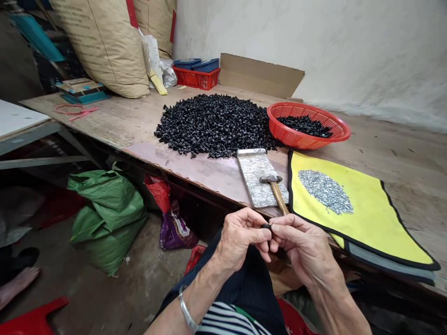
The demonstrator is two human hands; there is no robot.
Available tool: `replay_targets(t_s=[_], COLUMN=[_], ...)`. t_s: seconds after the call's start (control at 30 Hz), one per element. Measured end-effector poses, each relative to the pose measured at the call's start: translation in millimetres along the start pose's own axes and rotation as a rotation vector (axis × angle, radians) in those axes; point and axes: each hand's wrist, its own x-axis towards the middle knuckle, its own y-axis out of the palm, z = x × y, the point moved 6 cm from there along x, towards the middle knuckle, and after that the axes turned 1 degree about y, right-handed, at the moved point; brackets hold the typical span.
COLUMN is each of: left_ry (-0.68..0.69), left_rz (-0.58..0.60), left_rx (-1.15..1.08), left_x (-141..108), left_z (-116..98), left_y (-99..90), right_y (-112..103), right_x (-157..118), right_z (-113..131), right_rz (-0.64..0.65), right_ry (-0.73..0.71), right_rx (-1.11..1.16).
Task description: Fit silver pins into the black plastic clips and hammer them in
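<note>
Between the fingertips of my left hand (240, 237) and my right hand (302, 246) is a small black part (267, 226), pinched from both sides above my lap. Fingers cover most of it, so its shape is unclear. Just beyond my hands, a hammer (275, 188) with a wooden handle lies on a worn metal plate (249, 174) at the table's edge. Behind the plate spreads a large heap of small black parts (213, 123). To the right, a pile of tiny silvery metal pieces (324, 190) rests on a yellow cloth (377, 209) with black edging.
A red plastic basket (309, 139) holding more black parts stands beside the heap. Large paper sacks (104, 46) and a red crate (197, 79) with blue trays are at the back. Below the table edge sit a green sack (108, 209) and a purple bag (176, 228).
</note>
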Motion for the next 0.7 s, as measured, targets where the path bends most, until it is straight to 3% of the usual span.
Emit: replay_targets(t_s=[0.1,0.37,0.7], left_ry=[0.019,0.059,0.08], left_rz=[0.021,-0.091,-0.178], left_rx=[-0.025,-0.084,0.06], left_x=[0,0,1], left_z=[-2,1,-6], left_y=[2.3,0.6,-11.0], right_y=[4,10,16], right_x=[-3,-5,6], right_z=[2,2,3], right_rz=[0.006,-0.077,0.015], right_ry=[-0.015,-0.095,-0.02], right_rx=[0.027,0.068,0.022])
